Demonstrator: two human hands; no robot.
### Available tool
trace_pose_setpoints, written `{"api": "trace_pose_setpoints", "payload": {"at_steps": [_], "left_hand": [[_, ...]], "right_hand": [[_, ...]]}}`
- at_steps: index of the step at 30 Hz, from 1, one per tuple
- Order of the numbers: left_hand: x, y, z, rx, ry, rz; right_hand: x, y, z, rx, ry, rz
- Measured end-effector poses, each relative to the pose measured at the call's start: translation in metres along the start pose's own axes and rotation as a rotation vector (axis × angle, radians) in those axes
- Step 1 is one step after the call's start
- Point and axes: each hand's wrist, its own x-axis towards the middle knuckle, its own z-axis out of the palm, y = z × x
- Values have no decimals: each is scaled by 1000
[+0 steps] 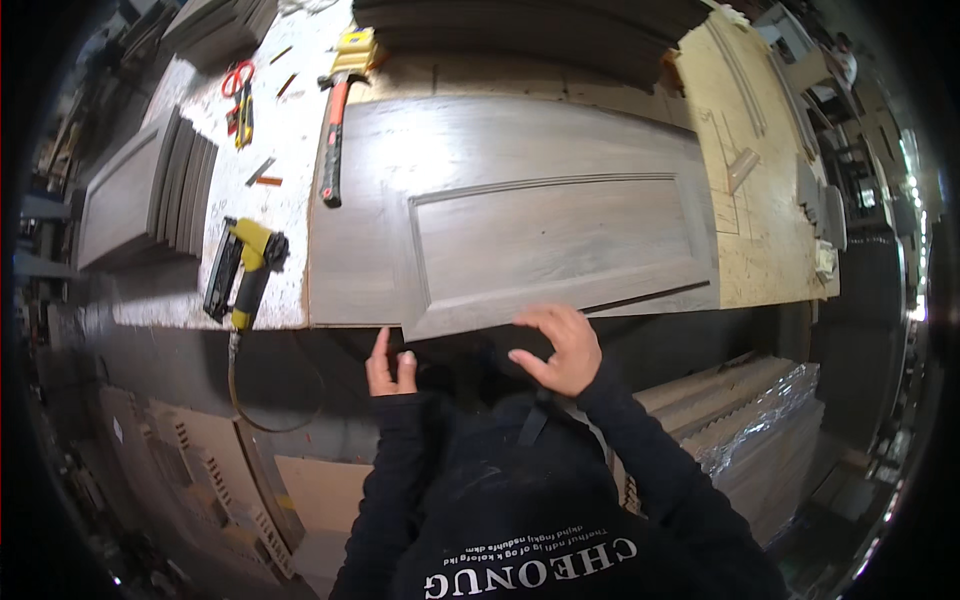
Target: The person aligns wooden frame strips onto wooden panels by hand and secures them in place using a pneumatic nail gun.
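Note:
A grey wood-grain cabinet door with a recessed panel lies at a slight angle on a larger flat grey board. Its near left corner juts past the bench's front edge. Just below that corner is my left hand, thumb and forefinger apart, holding nothing. My right hand is at the door's near edge with thumb and fingers spread. Its fingertips overlap the edge in view; whether they touch it I cannot tell. A hammer with an orange and black handle rests on the board's left side.
Left on the white bench top are a yellow-black nail gun with a hose, red-handled scissors, a yellow utility knife and stacked grey doors. More grey panels are piled at the back. Behind me stands a wrapped stack.

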Motion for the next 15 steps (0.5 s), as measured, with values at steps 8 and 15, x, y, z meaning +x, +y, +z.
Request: {"api": "trace_pose_setpoints", "payload": {"at_steps": [8,15], "left_hand": [[11,1,37,-579,74,-393],[10,3,46,-725,174,-459]], "right_hand": [[79,8,70,-36,-217,-320],[80,15,82,40,-176,-320]]}}
